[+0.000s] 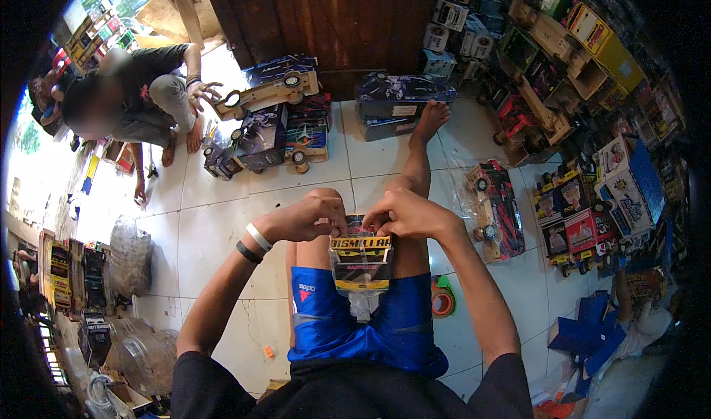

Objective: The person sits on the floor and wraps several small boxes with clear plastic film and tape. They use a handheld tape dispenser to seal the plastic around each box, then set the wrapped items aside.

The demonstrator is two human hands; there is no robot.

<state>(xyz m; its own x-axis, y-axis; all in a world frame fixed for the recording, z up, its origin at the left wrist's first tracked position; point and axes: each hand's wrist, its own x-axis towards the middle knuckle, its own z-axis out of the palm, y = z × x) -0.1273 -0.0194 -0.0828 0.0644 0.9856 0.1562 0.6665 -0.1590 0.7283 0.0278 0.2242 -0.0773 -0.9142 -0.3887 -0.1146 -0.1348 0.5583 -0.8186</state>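
Observation:
Between my thighs stands a small toy truck (361, 277), its front black and yellow with a lettered strip across the top. Clear plastic (363, 304) shows below it, but how far it wraps the truck I cannot tell. My left hand (317, 219), with a white and a black band on its wrist, is closed at the truck's upper left corner. At the upper right edge, my right hand (406, 213) pinches with bent fingers. Both hands hide parts of the truck's top, and the fingertips are partly hidden.
Green and orange tape rolls (443, 299) lie beside my right thigh. A bagged toy truck (495, 211) rests on the tiles farther right. A co-worker (141, 85) crouches at far left by several toy trucks (259, 134). Stacked trucks (578, 211) line the right side.

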